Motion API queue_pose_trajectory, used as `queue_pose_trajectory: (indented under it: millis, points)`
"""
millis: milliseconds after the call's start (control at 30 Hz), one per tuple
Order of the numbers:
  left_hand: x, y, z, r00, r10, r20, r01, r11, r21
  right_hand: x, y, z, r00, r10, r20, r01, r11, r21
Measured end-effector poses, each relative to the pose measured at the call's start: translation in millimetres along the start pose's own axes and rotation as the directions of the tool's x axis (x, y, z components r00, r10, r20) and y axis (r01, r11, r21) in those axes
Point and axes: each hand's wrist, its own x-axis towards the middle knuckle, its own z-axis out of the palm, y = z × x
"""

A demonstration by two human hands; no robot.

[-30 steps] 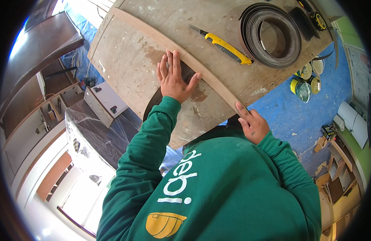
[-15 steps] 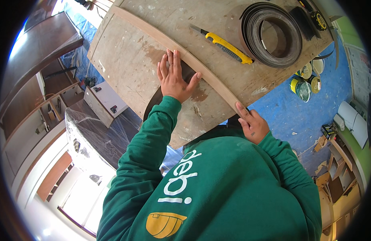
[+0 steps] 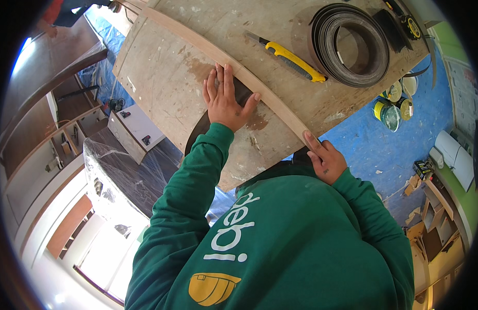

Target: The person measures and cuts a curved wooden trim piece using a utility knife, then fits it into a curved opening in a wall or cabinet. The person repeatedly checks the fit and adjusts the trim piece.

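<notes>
A long narrow wooden strip [image 3: 272,98] runs across the worktable from far left to near right. With fingers spread, my left hand [image 3: 226,101] lies over a dark brown band [image 3: 241,92], its fingertips and thumb against the strip's near side. That band curves out from under the hand toward the table's near left edge. At the strip's near right end my right hand [image 3: 325,159] grips it, index finger along the wood. A yellow utility knife [image 3: 296,62], blade out, rests beyond the strip. Beside it stands a big coil of brown edge banding [image 3: 350,46].
A tape measure [image 3: 410,27] sits at the table's far right corner. Paint buckets [image 3: 388,114] stand on the blue-covered floor to the right. Left of the table are a white drawer box [image 3: 133,132] and plastic-wrapped furniture [image 3: 120,173]. Another person's arm [image 3: 51,20] shows at far left.
Another person has come into view at the far upper left. My two hands and the wooden strip have stayed in place.
</notes>
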Motion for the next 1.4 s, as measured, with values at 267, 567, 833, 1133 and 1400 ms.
queue_pose_trajectory:
  millis: [267, 567, 833, 1133, 1400]
  points:
    - [-0.3, 0.1, 1.3, 1.0, 0.003, -0.016, -0.003, 1.0, -0.002, -0.2, -1.3, -1.7, 0.998, 0.04, 0.038, -0.039, 0.999, -0.014]
    - [-0.2, 1.5, -1.1, 0.999, 0.012, -0.031, -0.012, 1.0, 0.004, -0.6, -2.2, -1.4, 0.994, 0.09, 0.055, -0.091, 0.996, 0.012]
    - [-3.5, -0.3, 0.5, 0.999, 0.006, -0.04, -0.005, 1.0, 0.018, -1.6, -1.2, 1.3, 0.997, 0.071, 0.039, -0.071, 0.997, -0.012]
    - [-2.4, -1.3, 1.1, 0.999, -0.021, -0.036, 0.021, 1.0, 0.016, -1.6, 3.0, 4.4, 1.0, 0.02, 0.018, -0.019, 0.999, -0.033]
    - [1.3, 5.7, -6.0, 0.996, -0.09, 0.025, 0.09, 0.996, -0.007, -2.9, 2.8, 4.8, 0.998, 0.045, 0.037, -0.043, 0.998, -0.044]
